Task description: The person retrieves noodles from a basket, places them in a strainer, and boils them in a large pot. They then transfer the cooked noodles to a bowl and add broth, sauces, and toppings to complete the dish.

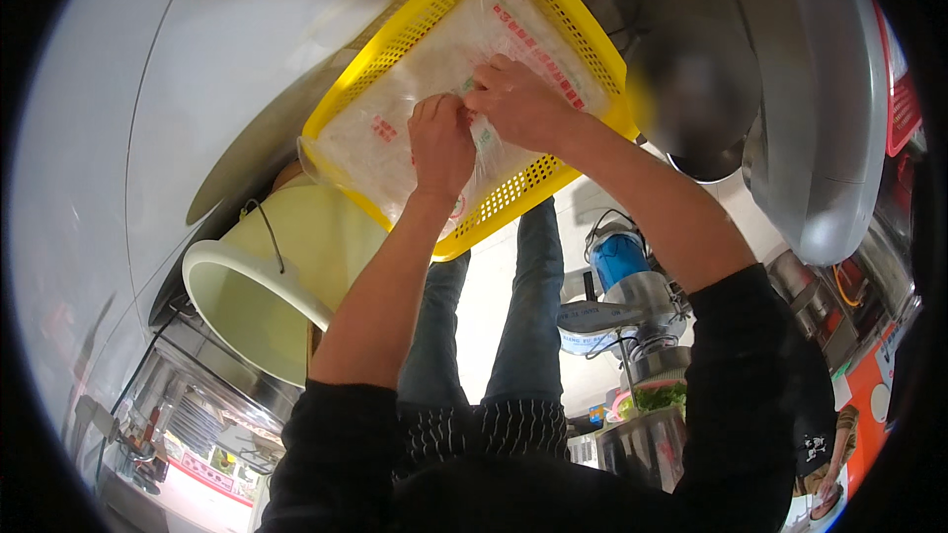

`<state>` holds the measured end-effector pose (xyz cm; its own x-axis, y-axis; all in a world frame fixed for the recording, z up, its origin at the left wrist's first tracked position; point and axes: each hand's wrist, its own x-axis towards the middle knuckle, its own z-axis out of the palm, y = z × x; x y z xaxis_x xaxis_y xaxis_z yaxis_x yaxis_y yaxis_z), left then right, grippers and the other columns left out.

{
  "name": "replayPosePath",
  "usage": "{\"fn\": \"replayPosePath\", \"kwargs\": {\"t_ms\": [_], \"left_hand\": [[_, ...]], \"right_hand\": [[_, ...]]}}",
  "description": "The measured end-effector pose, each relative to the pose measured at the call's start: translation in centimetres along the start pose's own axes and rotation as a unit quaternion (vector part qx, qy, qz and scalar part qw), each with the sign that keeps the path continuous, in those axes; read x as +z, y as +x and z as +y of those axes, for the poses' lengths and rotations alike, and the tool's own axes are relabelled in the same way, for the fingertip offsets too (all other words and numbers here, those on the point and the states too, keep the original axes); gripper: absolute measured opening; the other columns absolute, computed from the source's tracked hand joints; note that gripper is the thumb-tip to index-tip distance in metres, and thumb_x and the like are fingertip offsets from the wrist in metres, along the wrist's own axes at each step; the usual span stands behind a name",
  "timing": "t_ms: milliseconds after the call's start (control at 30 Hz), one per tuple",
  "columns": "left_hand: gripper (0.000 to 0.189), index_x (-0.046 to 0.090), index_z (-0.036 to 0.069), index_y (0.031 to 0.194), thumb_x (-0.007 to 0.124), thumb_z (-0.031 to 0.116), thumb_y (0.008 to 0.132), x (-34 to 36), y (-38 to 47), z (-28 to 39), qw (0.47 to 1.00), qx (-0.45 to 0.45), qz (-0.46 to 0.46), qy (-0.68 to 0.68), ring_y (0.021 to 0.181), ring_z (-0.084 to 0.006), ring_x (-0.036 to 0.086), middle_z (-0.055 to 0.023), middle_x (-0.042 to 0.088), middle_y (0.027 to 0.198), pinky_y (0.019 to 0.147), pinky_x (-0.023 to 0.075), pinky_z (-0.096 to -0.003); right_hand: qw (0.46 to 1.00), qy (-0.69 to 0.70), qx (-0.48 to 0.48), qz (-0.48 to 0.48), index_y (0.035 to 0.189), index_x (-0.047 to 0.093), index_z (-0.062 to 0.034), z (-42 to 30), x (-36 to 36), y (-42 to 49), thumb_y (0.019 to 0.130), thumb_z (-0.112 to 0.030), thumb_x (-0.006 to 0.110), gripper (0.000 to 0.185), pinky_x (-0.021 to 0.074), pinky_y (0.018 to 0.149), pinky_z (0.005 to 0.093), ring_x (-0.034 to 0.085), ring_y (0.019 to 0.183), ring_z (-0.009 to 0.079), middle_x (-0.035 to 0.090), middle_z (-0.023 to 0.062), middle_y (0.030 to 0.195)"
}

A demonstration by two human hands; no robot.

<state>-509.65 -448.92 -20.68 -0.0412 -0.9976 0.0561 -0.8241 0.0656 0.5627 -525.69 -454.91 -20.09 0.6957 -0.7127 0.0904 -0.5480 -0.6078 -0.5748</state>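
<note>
A yellow perforated plastic basket [518, 192] lies before me, tilted in the view. Filling it is a clear plastic bag [370, 118] with red and green printing and pale contents that I cannot make out. Both hands are over the middle of the bag, their fingertips close together. My left hand [444, 141] pinches the gathered plastic with curled fingers. Beside it, my right hand [522, 104] grips the same bunched film from the right. The fingertips and the pinched plastic are partly hidden.
A pale yellow plastic bucket [259, 311] with a wire handle lies on its side at left. On the right are a round metal pot [707, 163], a machine with a blue part [618, 263], and a metal container of green leaves [655, 400]. Another person's hand [828, 485] shows at lower right.
</note>
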Motion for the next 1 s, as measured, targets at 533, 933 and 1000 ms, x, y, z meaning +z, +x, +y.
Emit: {"fn": "replayPosePath", "kwargs": {"t_ms": [533,933,1000], "left_hand": [[0.003,0.058,0.001,0.089,0.057,-0.001,0.087,-0.6,0.4,2.3,0.997,-0.054,-0.041,-0.02,0.084,-0.0382,0.059,-0.018,0.062,0.087,0.073,0.0471,-0.047],[0.02,0.051,0.0,0.091,0.066,0.007,0.08,-0.3,2.1,3.8,0.994,-0.055,-0.088,0.043,0.089,-0.0392,0.056,-0.0216,0.056,0.096,0.076,0.0445,-0.0519],[0.024,0.051,-0.001,0.093,0.066,0.008,0.078,0.4,2.7,4.1,0.993,-0.069,-0.08,0.049,0.095,-0.0405,0.055,-0.0235,0.055,0.1,0.08,0.0436,-0.0528]], "right_hand": [[0.988,0.11,0.031,0.106,0.082,0.058,-0.0062,0.8,3.9,-0.9,0.071,-0.001,0.066,0.014,0.0518,0.07,0.0412,0.061,0.082,0.0322,0.057,0.0116,0.079],[0.966,0.078,0.231,0.09,0.09,0.064,-0.0068,0.6,1.0,0.5,0.073,-0.001,0.063,0.018,0.0533,0.071,0.0425,0.064,0.084,0.0334,0.064,0.0122,0.09],[0.972,0.055,0.204,0.103,0.091,0.065,-0.0085,0.8,0.3,0.1,0.075,-0.003,0.063,0.017,0.0534,0.073,0.0411,0.064,0.084,0.0338,0.064,0.0113,0.091]]}}
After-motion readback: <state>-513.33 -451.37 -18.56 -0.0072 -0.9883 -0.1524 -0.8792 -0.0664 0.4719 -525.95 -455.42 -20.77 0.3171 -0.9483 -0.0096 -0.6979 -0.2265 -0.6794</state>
